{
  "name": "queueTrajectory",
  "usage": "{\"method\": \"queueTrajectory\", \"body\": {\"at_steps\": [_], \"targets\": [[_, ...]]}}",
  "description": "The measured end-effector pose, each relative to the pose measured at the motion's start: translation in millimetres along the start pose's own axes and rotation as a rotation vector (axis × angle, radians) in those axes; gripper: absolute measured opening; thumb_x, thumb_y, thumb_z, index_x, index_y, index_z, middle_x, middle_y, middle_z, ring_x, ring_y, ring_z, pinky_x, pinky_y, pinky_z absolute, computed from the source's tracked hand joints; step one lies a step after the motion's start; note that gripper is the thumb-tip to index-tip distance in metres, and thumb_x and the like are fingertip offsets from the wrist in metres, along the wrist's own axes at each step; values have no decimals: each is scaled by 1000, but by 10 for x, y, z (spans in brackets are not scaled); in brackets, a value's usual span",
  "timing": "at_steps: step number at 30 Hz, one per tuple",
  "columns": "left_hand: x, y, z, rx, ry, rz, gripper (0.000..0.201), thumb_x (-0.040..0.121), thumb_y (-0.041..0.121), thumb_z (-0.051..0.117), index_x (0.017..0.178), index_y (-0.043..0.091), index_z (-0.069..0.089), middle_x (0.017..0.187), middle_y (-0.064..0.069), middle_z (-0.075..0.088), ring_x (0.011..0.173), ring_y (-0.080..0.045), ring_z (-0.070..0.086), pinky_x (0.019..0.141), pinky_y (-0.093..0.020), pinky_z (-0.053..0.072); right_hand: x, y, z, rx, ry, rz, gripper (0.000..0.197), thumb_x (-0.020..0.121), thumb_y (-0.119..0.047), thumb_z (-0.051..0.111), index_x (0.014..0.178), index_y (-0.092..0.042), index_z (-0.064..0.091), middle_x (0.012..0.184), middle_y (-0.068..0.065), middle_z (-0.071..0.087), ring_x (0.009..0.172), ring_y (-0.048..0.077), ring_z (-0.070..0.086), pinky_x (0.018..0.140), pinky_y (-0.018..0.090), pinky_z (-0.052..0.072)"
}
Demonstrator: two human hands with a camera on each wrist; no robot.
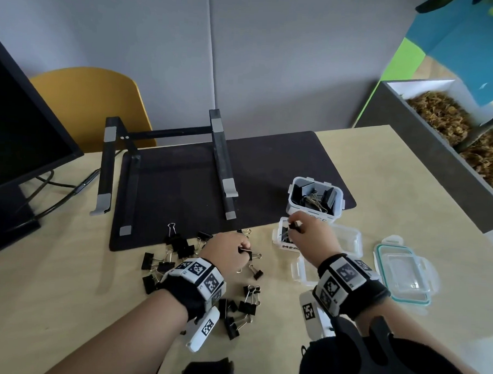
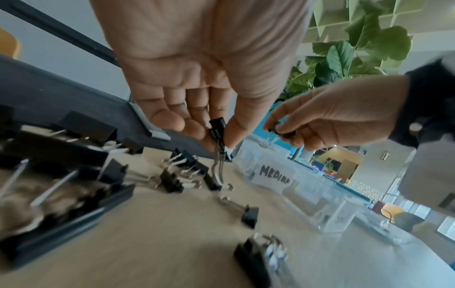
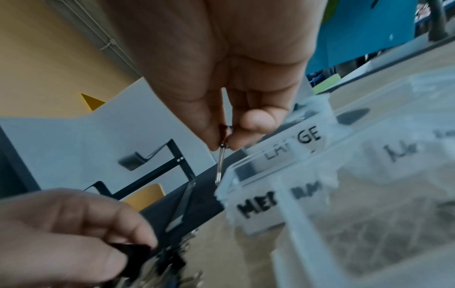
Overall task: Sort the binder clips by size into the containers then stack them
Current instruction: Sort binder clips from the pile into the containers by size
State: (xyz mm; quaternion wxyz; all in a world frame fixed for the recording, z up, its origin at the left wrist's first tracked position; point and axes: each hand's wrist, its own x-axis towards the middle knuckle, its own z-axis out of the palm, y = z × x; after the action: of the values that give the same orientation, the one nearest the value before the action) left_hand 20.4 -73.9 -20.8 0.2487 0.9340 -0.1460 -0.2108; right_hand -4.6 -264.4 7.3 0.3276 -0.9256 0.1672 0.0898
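Note:
Several black binder clips (image 1: 180, 249) lie scattered on the table near its front. My left hand (image 1: 231, 249) pinches one small black clip (image 2: 218, 129) between thumb and fingers, just above the table. My right hand (image 1: 301, 231) pinches another small clip (image 3: 224, 136) by its body, wire handle hanging down, above the clear container labelled MEDIUM (image 1: 286, 239). Behind that stands the clear container labelled LARGE (image 1: 315, 199), holding several big clips. A third clear container (image 1: 346, 239) sits to the right of the medium one, partly hidden by my right hand.
A clear lid with a teal seal (image 1: 405, 273) lies at the right, another clear lid (image 1: 304, 270) under my right wrist. A black laptop stand (image 1: 167, 166) sits on a dark mat (image 1: 268, 171). A monitor (image 1: 21, 143) stands left, a planter box (image 1: 450, 145) right.

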Motion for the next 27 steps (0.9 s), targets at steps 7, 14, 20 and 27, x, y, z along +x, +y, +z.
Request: {"method": "queueTrajectory", "body": {"at_steps": [7,14,20,27], "targets": [[144,180,-86,-130,90,-52,12,84,24,62,93,20,69,90,5,68,84,-15,66,77,-29,55,117,183,-90,-99,-4,53,19,89,-21,51,107,-12,54,90,3,64,81,22,58,68,29,45],[311,393,-107,-169,145,9,17,86,25,62,100,19,70,101,5,69,94,-11,63,85,-26,51,131,284,-201,-153,-7,-20,30,89,-16,51,119,-18,54,122,5,49,81,19,52,71,26,40],[456,689,-28,-170,195,42,17,89,26,58,99,19,70,93,5,70,91,-12,63,78,-22,48,124,381,-216,-265,-122,-45,29,91,-21,51,118,-21,60,122,3,48,81,14,48,58,16,32],[586,823,224,-99,195,64,8,88,24,56,92,17,57,85,-4,68,81,-24,60,71,-34,51,148,407,-204,-253,-133,-52,28,90,-20,52,117,-17,59,122,5,49,85,17,52,73,21,34]]}}
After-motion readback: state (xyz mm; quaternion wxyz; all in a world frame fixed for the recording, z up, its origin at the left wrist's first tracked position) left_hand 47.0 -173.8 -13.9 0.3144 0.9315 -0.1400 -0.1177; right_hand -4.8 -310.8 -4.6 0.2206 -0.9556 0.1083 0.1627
